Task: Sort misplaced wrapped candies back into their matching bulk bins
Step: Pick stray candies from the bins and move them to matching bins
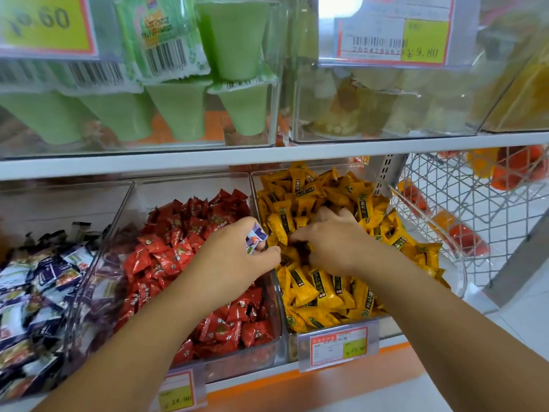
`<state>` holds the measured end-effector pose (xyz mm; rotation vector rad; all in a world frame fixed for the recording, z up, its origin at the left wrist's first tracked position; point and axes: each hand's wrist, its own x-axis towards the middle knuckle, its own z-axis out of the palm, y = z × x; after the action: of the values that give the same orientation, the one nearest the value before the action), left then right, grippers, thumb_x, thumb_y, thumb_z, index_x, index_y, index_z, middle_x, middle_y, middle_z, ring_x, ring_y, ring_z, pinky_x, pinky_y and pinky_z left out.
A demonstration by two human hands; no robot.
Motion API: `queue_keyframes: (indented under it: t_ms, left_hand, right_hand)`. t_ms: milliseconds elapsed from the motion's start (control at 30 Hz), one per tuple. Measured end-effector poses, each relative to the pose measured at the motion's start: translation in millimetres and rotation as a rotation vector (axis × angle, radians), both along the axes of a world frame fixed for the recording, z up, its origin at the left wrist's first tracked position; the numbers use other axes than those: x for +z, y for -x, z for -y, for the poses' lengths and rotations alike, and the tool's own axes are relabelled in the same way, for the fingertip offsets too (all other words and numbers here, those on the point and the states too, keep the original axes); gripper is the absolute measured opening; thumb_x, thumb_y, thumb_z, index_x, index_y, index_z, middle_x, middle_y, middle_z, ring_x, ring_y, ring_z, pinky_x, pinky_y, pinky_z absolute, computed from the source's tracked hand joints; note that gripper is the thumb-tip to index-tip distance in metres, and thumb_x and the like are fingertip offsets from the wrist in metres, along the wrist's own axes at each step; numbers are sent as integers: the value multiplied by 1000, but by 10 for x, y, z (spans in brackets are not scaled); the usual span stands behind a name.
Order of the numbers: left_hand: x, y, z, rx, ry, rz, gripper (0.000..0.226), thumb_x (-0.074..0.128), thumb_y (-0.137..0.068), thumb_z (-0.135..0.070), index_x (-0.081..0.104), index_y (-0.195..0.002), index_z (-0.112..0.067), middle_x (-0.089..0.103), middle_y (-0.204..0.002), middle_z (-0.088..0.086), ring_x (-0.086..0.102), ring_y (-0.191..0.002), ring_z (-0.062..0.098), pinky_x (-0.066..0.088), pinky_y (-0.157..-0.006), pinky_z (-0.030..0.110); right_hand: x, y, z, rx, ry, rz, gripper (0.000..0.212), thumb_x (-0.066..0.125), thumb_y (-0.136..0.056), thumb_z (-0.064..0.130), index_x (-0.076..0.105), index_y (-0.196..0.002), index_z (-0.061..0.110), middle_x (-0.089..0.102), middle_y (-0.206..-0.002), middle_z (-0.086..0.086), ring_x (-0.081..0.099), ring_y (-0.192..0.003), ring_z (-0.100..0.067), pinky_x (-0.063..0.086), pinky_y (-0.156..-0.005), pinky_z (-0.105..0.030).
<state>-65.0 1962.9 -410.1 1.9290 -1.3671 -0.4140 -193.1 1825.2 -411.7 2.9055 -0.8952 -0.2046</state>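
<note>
two hands close together at yellow bin [291, 349], 3 o'clock of red bin [237, 361]. left hand [237, 251] pinches white-purple candy [255, 237]; right hand [332, 242] digs in yellow candies [326, 289], grip unclear. risk: loose pinch drops candy into wrong bin.

Three clear bins share the lower shelf: the red-candy bin [252, 364], one blue-and-white-candy bin [89, 278] left of it, one yellow-candy bin [454, 263] right of it. Two price tags hang along their fronts. One stray blue-and-white candy [255, 237] is above the red-candy bin's right wall.

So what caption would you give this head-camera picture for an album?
Left hand pinches a white-and-purple candy while right hand reaches into the yellow candy bin.
</note>
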Motion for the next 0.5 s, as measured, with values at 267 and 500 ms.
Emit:
queue_keyframes:
  t_ms: [267,500]
  left_hand:
    - [-11,39,-31,8,32,5,35,60,-89,-35,47,-86,-3,38,-65,-2,28,-50,9,28,-46,18]
    - [-38,-23,-10,-3,32,-18,38,64,-85,-45,48,-80,-11,39,-62,-7,33,-44,6,30,-45,16]
  right_hand:
    - [-170,-142,11,24,121,38,44,51,-90,21,48,-129,41,57,-115,2,37,-122,-24,27,-96,-44]
    - [-90,-21,112,-91,-443,523,34,71,-85,26,61,-116,32,62,-89,15,57,-91,-7,44,-87,-30]
